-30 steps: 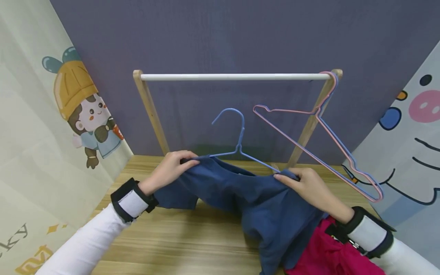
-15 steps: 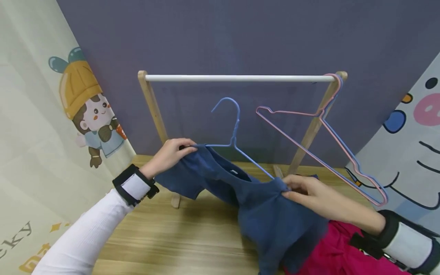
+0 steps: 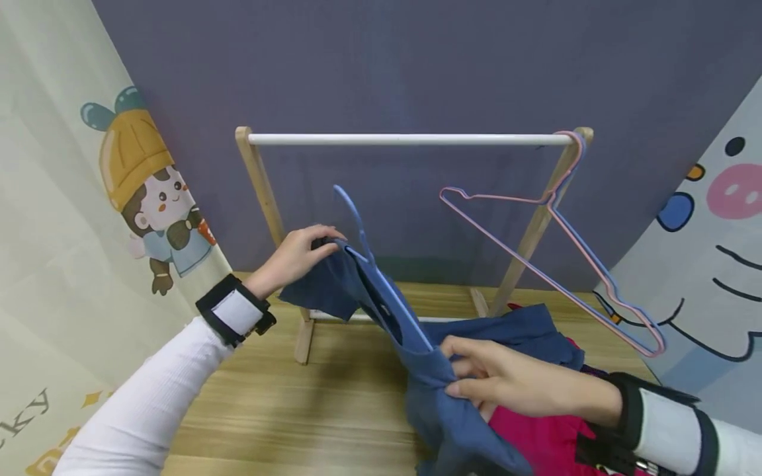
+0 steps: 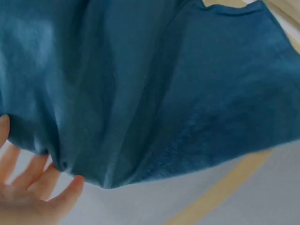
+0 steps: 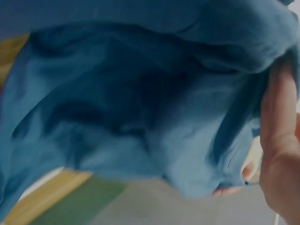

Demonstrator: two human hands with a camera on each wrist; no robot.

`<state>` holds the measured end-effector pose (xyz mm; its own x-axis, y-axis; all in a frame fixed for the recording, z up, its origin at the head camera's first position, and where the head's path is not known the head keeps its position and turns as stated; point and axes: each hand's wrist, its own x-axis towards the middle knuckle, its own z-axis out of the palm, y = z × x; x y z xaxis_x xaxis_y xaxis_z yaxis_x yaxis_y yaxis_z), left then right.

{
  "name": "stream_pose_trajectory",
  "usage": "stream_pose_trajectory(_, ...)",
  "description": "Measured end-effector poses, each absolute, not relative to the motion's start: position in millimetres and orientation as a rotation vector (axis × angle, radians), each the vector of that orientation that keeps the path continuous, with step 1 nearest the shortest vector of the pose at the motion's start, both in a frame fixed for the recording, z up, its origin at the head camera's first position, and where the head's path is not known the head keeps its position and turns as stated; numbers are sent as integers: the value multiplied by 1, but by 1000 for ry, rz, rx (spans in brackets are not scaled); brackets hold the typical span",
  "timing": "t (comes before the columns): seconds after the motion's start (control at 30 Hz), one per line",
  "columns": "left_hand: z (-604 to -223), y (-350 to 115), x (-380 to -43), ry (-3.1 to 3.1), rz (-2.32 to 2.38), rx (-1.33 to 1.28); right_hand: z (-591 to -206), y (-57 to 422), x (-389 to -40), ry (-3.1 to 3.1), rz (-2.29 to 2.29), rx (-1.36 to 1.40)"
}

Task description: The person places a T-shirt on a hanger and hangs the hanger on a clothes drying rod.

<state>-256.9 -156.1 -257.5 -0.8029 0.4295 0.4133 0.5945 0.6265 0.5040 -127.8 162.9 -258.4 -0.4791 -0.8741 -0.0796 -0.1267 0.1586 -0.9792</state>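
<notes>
A dark blue shirt (image 3: 428,367) hangs between both hands, with a blue wire hanger (image 3: 389,287) in its neckline. The hanger's hook points up toward the rack, turned nearly edge-on in the head view. My left hand (image 3: 300,258) pinches the shirt's far left shoulder over the hanger's end. Lower and nearer, my right hand (image 3: 488,377) grips the other shoulder, where the hanger's arm runs under the cloth. In the left wrist view the shirt's sleeve (image 4: 225,103) spreads out flat beyond the fingers. Bunched blue cloth (image 5: 140,108) fills most of the right wrist view.
A rack with a white rail (image 3: 405,139) and wooden legs stands at the back of the wooden table (image 3: 286,410). A pink hanger (image 3: 494,235) and a blue one overlap at the rail's right end. Red cloth (image 3: 536,436) lies under the right forearm.
My right hand has moved down and nearer with its shoulder, so shirt and hanger have swung from facing forward to slanting. My left hand keeps its hold, slightly higher.
</notes>
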Motion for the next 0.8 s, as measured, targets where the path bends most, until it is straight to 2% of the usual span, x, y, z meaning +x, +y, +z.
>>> stream_pose_trajectory(0.27,-257,-174,-247,-2512,-966,-676,-253,115,-135,1754,-1470,-901)
stream_pose_trajectory(0.8,-267,-228,-227,-2513,-848,-582,-230,28,-177,1579,-1805,-898)
